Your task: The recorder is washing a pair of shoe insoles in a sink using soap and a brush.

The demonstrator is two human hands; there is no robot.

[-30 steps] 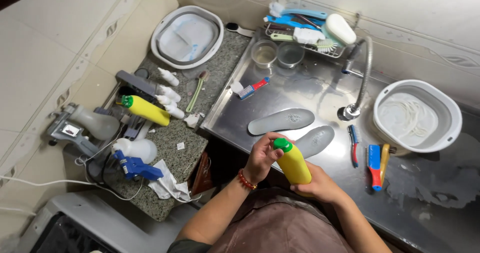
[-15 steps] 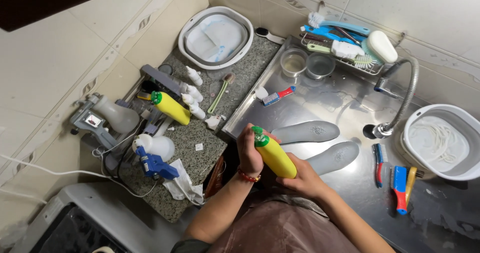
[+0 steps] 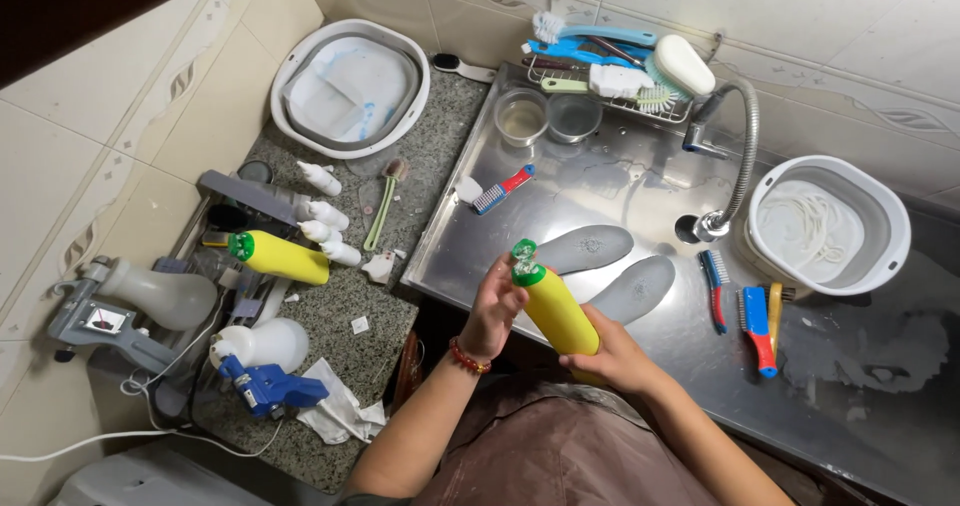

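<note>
Head view looks down on a steel sink counter (image 3: 560,196) with a granite counter (image 3: 340,316) to its left. Right hand (image 3: 615,351) is wrapped round the lower body of a yellow bottle (image 3: 555,311), holding it tilted above the front edge of the sink counter; left hand (image 3: 495,306) is clenched at the bottle's neck just under the green cap (image 3: 525,258), fingers pinching there. Two grey insoles (image 3: 605,266) lie flat on the steel just behind the bottle, near the tap (image 3: 725,166). Risks as I judge them: the steel looks wet, so hands may be slick and the bottle could slip and drop onto the insoles or off the front edge; if the cap is loose, the tilt plus a squeeze from the right hand could spill liquid over the counter or the lap below. A twist with too much force could knock the cap into the drain hole by the tap. Second yellow bottle (image 3: 280,258) lies on the granite counter, well apart. White basin (image 3: 885,226) sits at the right, brushes (image 3: 755,316) beside it.
</note>
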